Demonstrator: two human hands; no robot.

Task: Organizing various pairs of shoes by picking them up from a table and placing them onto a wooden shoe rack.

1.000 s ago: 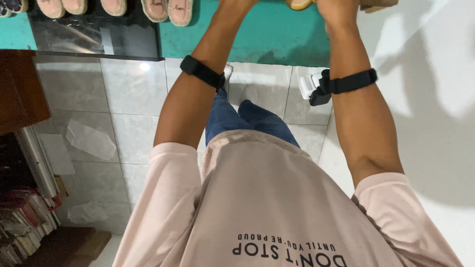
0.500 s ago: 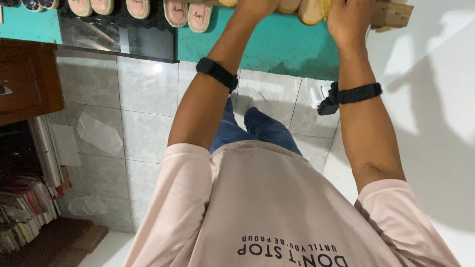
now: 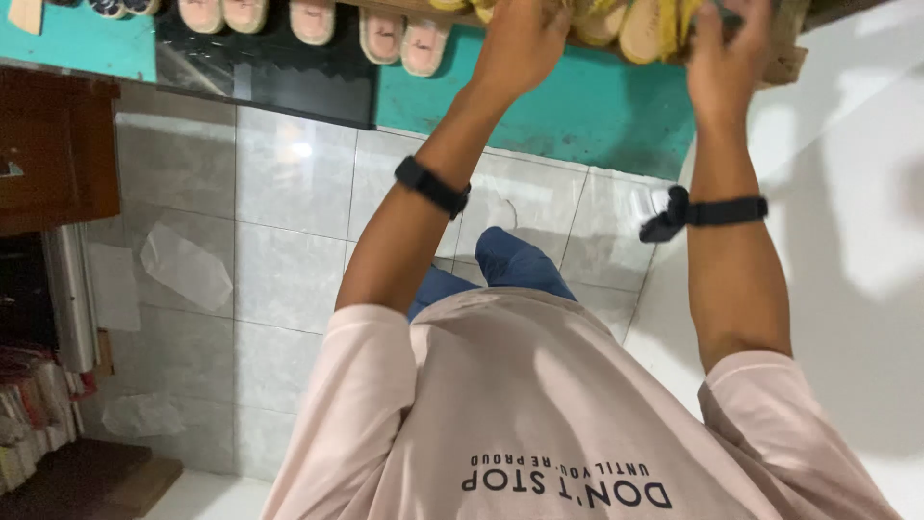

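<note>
Both my arms reach forward to a wooden rack (image 3: 789, 48) along the top edge. Yellow sandals (image 3: 640, 29) lie on it between my hands. My left hand (image 3: 520, 43) rests against the rack beside the yellow sandals, its fingertips cut off by the frame edge. My right hand (image 3: 727, 63) is curled over the right end of the yellow sandals. Each wrist carries a black band (image 3: 431, 186), the right one (image 3: 717, 212) with a small dark unit hanging from it.
Pink-beige sandals (image 3: 399, 39) line up further left against a teal wall (image 3: 577, 106). Grey floor tiles (image 3: 289, 212) lie below, with my jeans (image 3: 510, 265) and pink shirt (image 3: 539, 404). A brown cabinet (image 3: 53, 154) and stacked books (image 3: 29, 414) stand at left, and a white wall (image 3: 847, 241) at right.
The view has shifted so the rack and my hands sit lower in frame. Both hands now show fully at the yellow sandals, and my right hand has closed over them.
</note>
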